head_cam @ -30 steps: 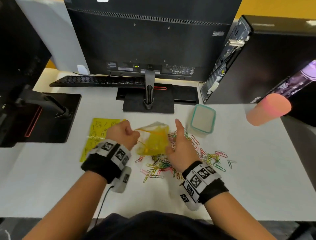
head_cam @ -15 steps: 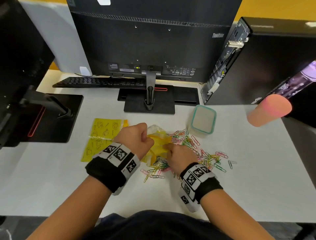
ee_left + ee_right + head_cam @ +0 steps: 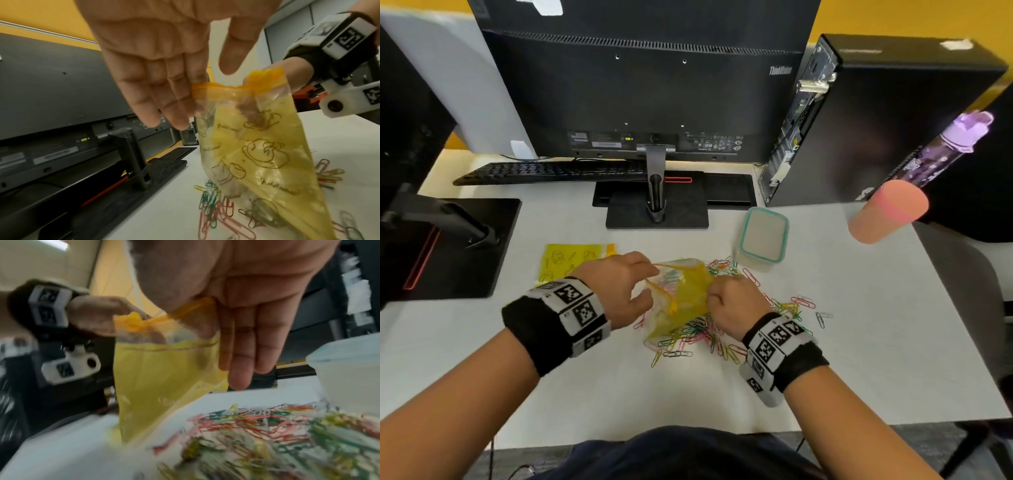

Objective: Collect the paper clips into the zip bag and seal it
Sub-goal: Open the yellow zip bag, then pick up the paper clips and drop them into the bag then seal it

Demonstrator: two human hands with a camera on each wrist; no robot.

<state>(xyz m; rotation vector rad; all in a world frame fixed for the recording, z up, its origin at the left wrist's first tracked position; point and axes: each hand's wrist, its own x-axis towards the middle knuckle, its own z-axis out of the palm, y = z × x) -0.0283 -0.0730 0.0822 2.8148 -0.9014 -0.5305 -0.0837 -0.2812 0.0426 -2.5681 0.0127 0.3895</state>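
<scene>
Bag (image 3: 681,294) is held upright between both hands over the clips (image 3: 709,337) on the desk (image 3: 859,342), bottom corner touching or nearly touching the pile.

Left hand (image 3: 616,287): pinches the bag's left rim. Left wrist view shows 4 fingers (image 3: 156,100) straight and together along the outside of the orange zip strip, thumb set apart above it; the exact contact point on the rim is hidden behind the fingers.

Right hand (image 3: 732,305): grips the right rim. Right wrist view shows the zip strip tucked under the thumb base against the palm, the other fingers (image 3: 246,344) straight and together, hanging down beside the bag.

Mouth of the bag is open, stretched between the 2 hands.

View differences:
- Head view: most clips lie loose, spread below and right of the bag, just beside the tub (image 3: 762,238). A 2nd yellow bag (image 3: 566,260) lies flat to the left, partly under the left wrist.
- Left wrist view: cartoon print on the bag (image 3: 261,155), plus a few clips visible through the film near the bottom; count unclear.
- Right wrist view: blurred, clips (image 3: 267,434) read only as a coloured tangle in front of the bag (image 3: 162,382).
</scene>
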